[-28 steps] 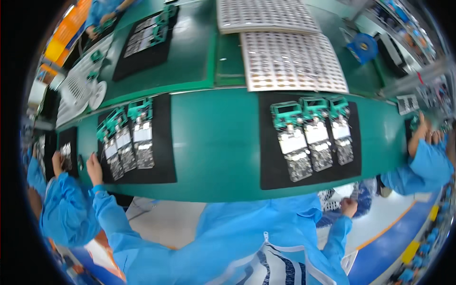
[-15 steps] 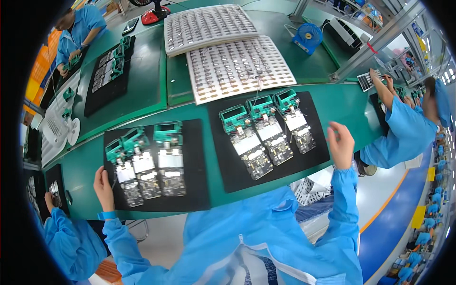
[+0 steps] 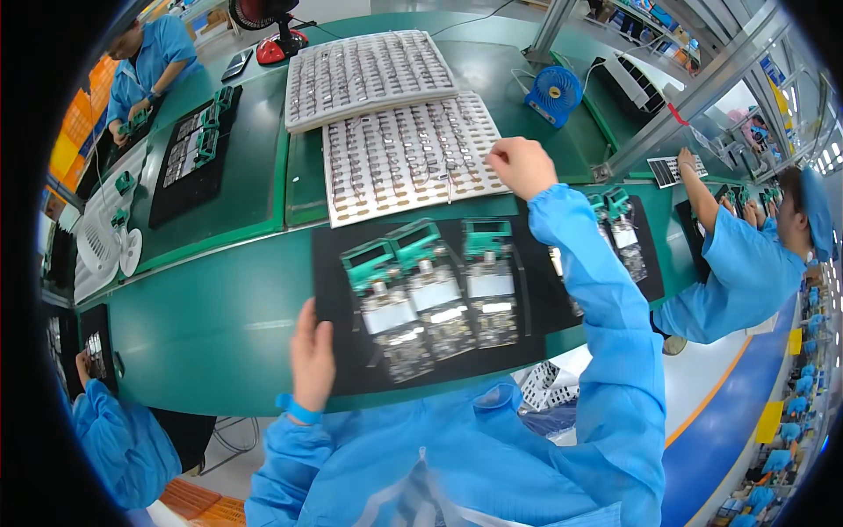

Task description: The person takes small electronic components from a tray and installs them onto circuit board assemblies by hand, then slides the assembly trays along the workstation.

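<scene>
Left hand (image 3: 313,362) half open at mat's (image 3: 474,367) 8 o'clock edge, thumb apart; cannot tell if gripping. Mat bears three boards (image 3: 439,312): silvery, white patch mid-length, green frame (image 3: 414,233) at each 12 o'clock end, seemingly joined already. Second mat (image 3: 652,259) at 3 o'clock, sleeve (image 3: 593,255) partly hiding its boards. Right hand (image 3: 524,167) at 1 o'clock, fingers curled, near tray's (image 3: 386,210) corner; contents cannot tell. Tray at 12 o'clock: parts (image 3: 386,158) mostly unused, judging by few bare slots.

A small blue fan (image 3: 557,91) stands right of a red-based fan (image 3: 283,47) and phone (image 3: 236,65)
</scene>
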`<state>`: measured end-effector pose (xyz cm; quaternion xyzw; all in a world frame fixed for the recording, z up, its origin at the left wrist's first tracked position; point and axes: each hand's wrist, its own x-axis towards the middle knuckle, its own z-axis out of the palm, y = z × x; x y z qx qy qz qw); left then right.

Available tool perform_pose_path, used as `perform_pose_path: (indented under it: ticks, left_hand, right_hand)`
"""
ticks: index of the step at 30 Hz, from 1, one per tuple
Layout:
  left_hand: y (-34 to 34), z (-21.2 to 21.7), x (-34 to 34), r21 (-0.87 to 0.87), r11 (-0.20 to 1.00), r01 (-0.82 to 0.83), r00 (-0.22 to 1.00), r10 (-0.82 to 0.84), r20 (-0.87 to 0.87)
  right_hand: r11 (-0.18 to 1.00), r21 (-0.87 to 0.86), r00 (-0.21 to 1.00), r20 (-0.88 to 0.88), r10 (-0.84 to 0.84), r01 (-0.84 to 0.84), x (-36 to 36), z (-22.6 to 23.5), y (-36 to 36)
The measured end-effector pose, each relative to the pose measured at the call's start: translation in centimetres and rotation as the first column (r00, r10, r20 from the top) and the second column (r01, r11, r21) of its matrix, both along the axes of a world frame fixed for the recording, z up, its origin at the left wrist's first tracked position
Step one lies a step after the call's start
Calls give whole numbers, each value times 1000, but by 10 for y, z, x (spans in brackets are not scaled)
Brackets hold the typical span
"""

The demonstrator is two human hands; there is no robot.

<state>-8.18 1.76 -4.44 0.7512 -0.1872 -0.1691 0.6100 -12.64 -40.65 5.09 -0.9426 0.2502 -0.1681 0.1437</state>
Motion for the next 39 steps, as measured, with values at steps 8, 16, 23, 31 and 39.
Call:
perform_pose_path:
  ticks: [8, 16, 23, 31, 39]
  left_hand:
    - [-65, 1, -30, -276, 959, 67, 969, -128, -210]
    - [-5, 20, 14, -4, 961, 277, 951, -275, -145]
    - [-31, 77, 72, 336, 903, 267, 747, -415, 520]
    - [-88, 53, 103, 400, 888, 227, 549, -455, 701]
    - [-101, 77, 88, 275, 946, 170, 624, -319, 713]
  right_hand:
    - [989, 37, 944, -304, -126, 144, 49, -10, 10]
    - [888, 408, 902, -432, -19, 214, 51, -4, -7]
    - [968, -99, 895, -369, -249, 229, 52, -11, 36]
    - [944, 281, 978, -164, -131, 173, 20, -32, -7]
    - [323, 933, 948, 237, -212, -160, -33, 9, 28]
